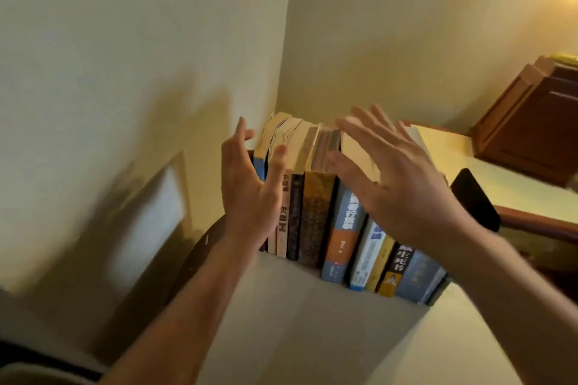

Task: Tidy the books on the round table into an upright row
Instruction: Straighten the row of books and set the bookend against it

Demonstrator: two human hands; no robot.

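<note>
Along the far edge of the round table [297, 322], close to the wall corner [283, 66], the row of books [316, 216] stands with spines facing out and page edges up. The corner acts as a back stop, which is presumably why the row sits there. Table: pale top, dark rim visible at the left edge. A wooden cabinet [538, 122] stands well apart beyond the right edge and plays no part in the work. Row: volumes packed side by side, upright or nearly so; the right-hand ones appear to lean slightly, though the wide lens may account for that. Right hand [397, 178]: fingers straight and fanned apart, palm turned toward the tops of the middle and right-hand books, gripping nothing; blur prevents confirming contact. Left hand [247, 184]: likewise spread, palm facing the left end of the row, thumb across the page edges there, holding nothing. Placed thus, the two palms bracket the row, a posture suited to squeezing it square. Judgement: task close to complete; only a final squaring appears outstanding. A dark flat object [474, 200] lies beyond the right end of the row, identity unclear.
</note>
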